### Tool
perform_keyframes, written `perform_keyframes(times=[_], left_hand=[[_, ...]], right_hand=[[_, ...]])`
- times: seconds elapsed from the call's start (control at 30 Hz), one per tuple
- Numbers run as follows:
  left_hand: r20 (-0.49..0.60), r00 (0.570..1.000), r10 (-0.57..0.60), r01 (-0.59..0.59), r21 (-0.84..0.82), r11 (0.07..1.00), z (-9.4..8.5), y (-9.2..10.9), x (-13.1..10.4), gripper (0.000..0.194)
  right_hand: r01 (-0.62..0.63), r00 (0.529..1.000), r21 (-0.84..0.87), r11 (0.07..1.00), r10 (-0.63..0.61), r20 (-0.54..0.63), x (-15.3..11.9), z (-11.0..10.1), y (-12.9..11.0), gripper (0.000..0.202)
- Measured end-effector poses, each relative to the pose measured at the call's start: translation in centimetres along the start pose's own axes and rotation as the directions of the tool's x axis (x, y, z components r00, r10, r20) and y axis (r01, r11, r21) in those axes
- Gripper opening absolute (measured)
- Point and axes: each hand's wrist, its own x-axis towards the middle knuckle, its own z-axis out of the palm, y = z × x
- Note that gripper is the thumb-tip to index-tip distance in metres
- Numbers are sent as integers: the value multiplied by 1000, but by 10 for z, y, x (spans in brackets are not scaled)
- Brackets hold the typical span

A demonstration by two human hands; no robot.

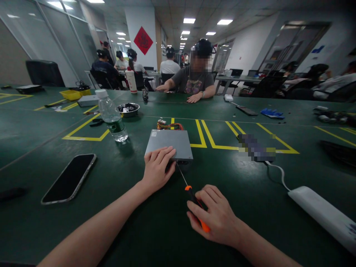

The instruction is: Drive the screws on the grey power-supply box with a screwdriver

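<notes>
A grey metal computer power supply unit (171,139) lies on the green table in front of me, its bundle of coloured wires (170,127) at the far side. My left hand (158,167) grips its near left corner, fingers over the top and thumb against the near side. In my right hand (213,211) is an orange-and-black screwdriver (189,188), fingers wrapped round the handle. Its thin shaft points forward and left to the unit's near face, beside my left thumb. Whether the tip sits in a screw is too small to tell.
Left of the unit stand a water bottle (112,118) and a metal bowl (128,114) with small parts; a phone (69,178) lies nearer. To the right are a blurred-out device (256,148) and a white power strip (319,211). A person (194,70) sits opposite, hands on the table.
</notes>
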Motion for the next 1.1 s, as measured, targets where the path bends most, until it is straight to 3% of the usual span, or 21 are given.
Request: perform_keyframes(times=[0.27, 0.43, 0.57, 0.7, 0.93, 1.0, 1.1], left_hand=[[5, 1000, 1, -1, 5, 1000, -1, 0, 1, 34], [5, 1000, -4, 4, 8, 1000, 0, 0, 1, 36], [-7, 1000, 0, 0, 9, 1000, 0, 1, 0, 35], [-10, 1000, 9, -9, 15, 1000, -1, 1, 1, 35], [-8, 1000, 5, -4, 10, 1000, -1, 2, 2, 34], [-8, 1000, 4, -4, 8, 1000, -1, 2, 2, 34], [-8, 1000, 4, -4, 6, 1000, -2, 2, 1, 35]], right_hand=[[-80, 990, 94, 992, 90, -112, 3, 0, -3, 17], [-86, 992, 34, 996, 89, -85, 4, -3, -5, 13], [-102, 990, 58, 993, 107, -93, 5, -3, -5, 25], [-88, 988, 58, 994, 94, -125, 4, -2, -5, 17], [-91, 994, 39, 995, 93, -58, 7, -3, -8, 17], [-94, 992, 39, 995, 97, -76, 8, -1, -9, 23], [-76, 992, 15, 997, 77, -102, 6, 2, -10, 17]])
